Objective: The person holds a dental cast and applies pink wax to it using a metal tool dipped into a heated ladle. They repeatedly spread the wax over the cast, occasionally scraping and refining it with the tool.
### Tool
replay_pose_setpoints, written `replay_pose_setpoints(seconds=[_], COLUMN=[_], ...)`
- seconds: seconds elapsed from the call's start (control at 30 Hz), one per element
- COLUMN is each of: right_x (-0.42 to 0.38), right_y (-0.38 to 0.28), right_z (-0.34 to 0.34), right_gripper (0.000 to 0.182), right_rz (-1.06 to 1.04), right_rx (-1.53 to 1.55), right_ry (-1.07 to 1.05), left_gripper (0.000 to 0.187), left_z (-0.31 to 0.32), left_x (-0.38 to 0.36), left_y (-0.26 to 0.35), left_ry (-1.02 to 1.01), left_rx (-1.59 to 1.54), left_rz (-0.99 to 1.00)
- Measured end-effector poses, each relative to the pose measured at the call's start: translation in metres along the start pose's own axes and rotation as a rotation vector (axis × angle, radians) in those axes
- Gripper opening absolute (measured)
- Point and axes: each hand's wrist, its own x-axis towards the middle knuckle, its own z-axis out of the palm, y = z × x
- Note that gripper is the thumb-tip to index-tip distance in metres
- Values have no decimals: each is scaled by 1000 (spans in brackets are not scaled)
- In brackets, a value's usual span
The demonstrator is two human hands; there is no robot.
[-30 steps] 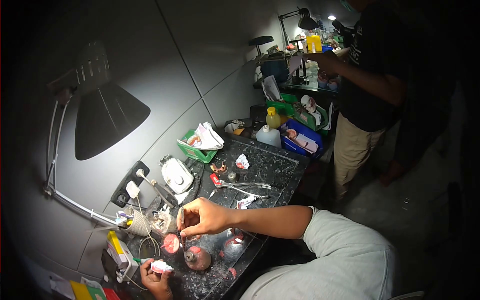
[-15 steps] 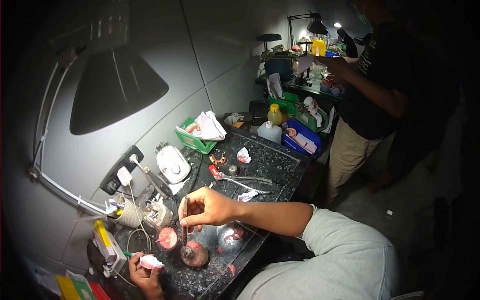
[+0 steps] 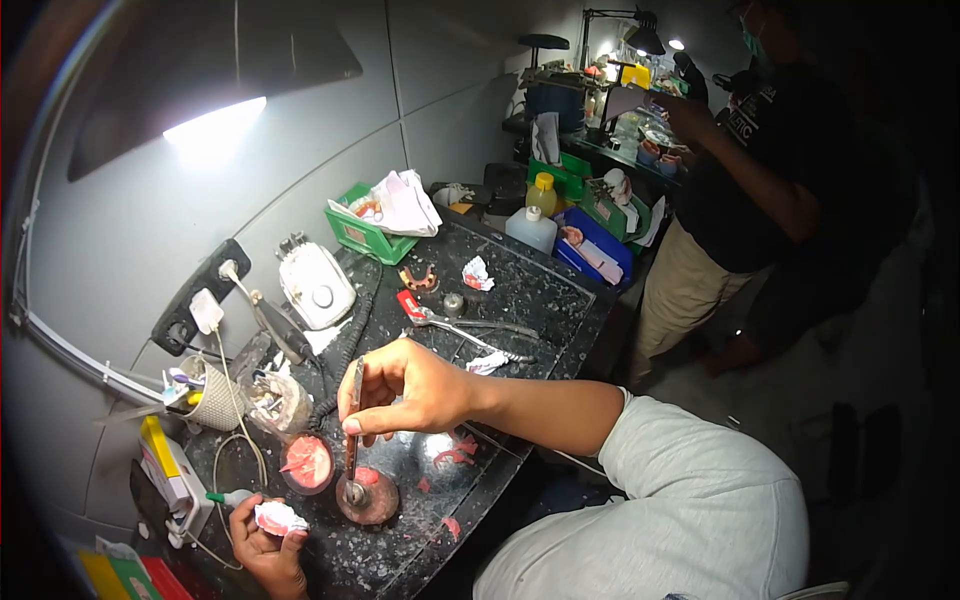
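My right hand (image 3: 410,392) is closed around a thin metal wax knife (image 3: 353,440), held upright. The knife's lower tip is right at the wick holder of a round glass spirit burner (image 3: 372,503). My left hand (image 3: 266,550), lower left, grips a small white plaster dental cast (image 3: 280,518) with pink wax on it. Between and behind the hands stands a round dish of pink wax (image 3: 306,462). Pink wax scraps (image 3: 452,526) lie on the dark bench to the right of the burner.
A red-headed handpiece-like tool (image 3: 425,312), a denture piece (image 3: 418,280) and a green bin (image 3: 372,235) are farther back. A white control box (image 3: 315,285) stands by the wall under a desk lamp (image 3: 215,125). A person (image 3: 750,190) stands at right.
My view has shifted, so the bench things sit slightly more to the left and the lamp's lit underside shows. Both hands keep hold of the wax knife and the cast.
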Motion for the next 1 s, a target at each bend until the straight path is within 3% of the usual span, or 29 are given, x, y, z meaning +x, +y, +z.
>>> replay_pose_setpoints(seconds=[0.13, 0.2, 0.47, 1.0], right_x=[-1, -2, -2, 0], right_y=[-2, -4, -1, 1], right_z=[1, 2, 0, 2], right_gripper=[10, 10, 9, 9], right_rz=[-23, -35, -18, -112], right_rx=[0, -3, 18, -1], right_ry=[14, 12, 28, 54], left_gripper=[70, 82, 70, 78], left_z=[2, 6, 6, -8], left_x=[0, 0, 3, 0], left_y=[3, 8, 3, -11], left_ry=[-17, 28, 15, 16], left_rx=[-22, -3, 23, 74], left_rz=[0, -93, -45, -31])
